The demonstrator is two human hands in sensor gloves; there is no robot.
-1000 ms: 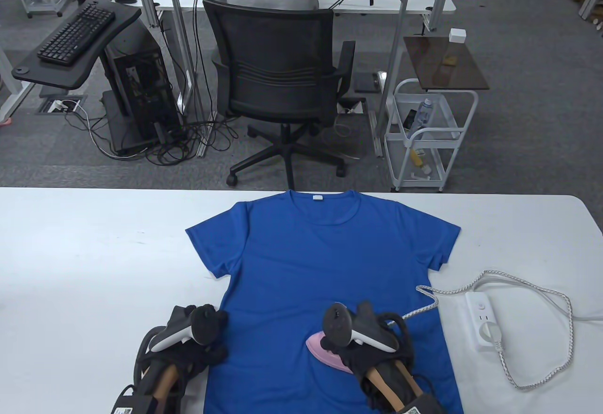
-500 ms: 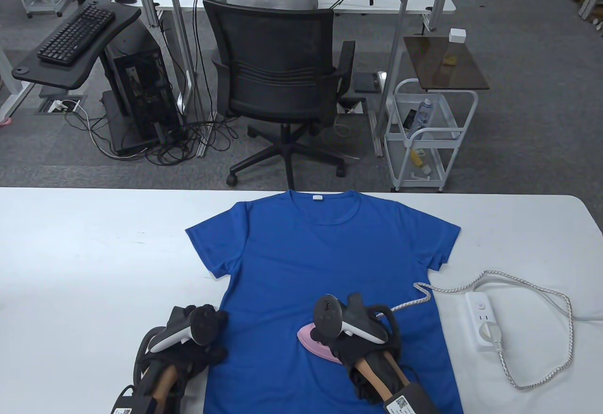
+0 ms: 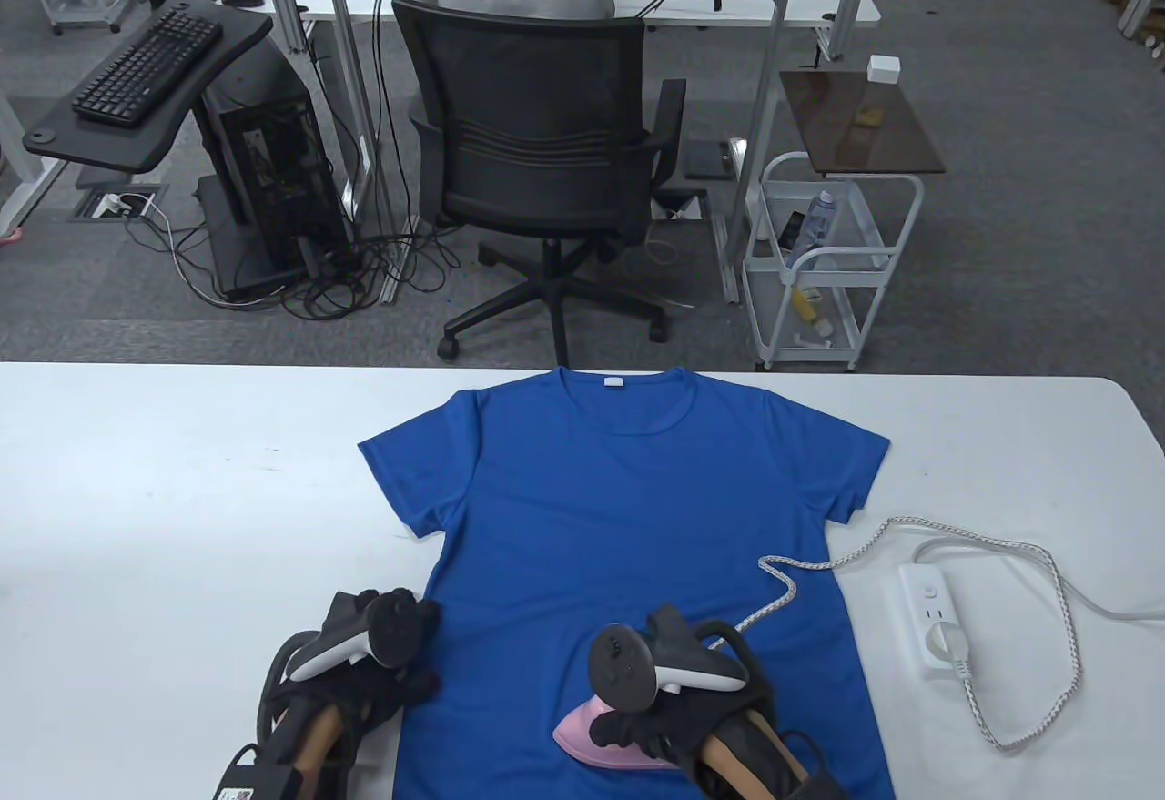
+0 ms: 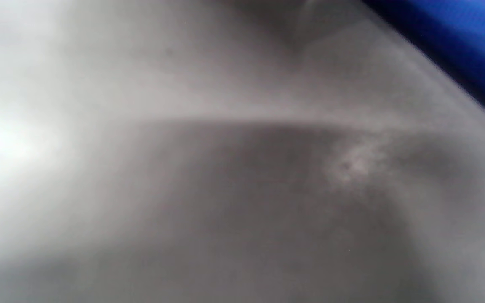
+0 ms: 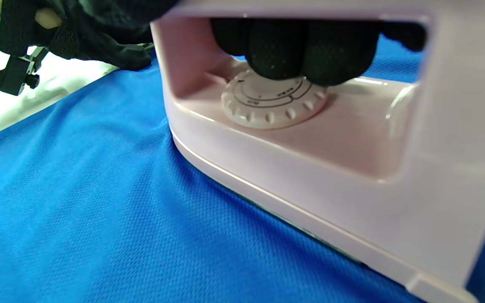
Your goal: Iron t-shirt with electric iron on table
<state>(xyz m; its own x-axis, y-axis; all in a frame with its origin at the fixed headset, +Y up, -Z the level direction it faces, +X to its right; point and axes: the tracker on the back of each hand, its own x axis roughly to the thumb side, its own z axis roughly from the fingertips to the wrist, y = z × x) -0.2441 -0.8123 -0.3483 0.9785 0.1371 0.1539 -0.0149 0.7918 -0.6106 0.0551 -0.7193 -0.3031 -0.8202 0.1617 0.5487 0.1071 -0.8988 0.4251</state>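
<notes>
A blue t-shirt (image 3: pixel 619 509) lies flat on the white table (image 3: pixel 164 509), collar at the far side. A pink electric iron (image 3: pixel 582 744) sits sole-down on the shirt's lower part, near the front edge. My right hand (image 3: pixel 637 727) grips its handle; the right wrist view shows the gloved fingers (image 5: pixel 293 46) curled round the handle above the iron's dial (image 5: pixel 274 103). My left hand (image 3: pixel 400 686) rests on the shirt's left side edge, holding nothing. The left wrist view is blurred, with only grey table and a blue shirt corner (image 4: pixel 457 33).
The iron's braided cord (image 3: pixel 787 595) trails right across the shirt to a white power strip (image 3: pixel 937 618) on the table's right side, where more cord loops. Beyond the far table edge stand an office chair (image 3: pixel 537 154) and a white cart (image 3: pixel 828 263).
My right hand has slid the iron toward the near edge and a little to the left over the shirt, dragging the cord with it. The left hand has stayed put.
</notes>
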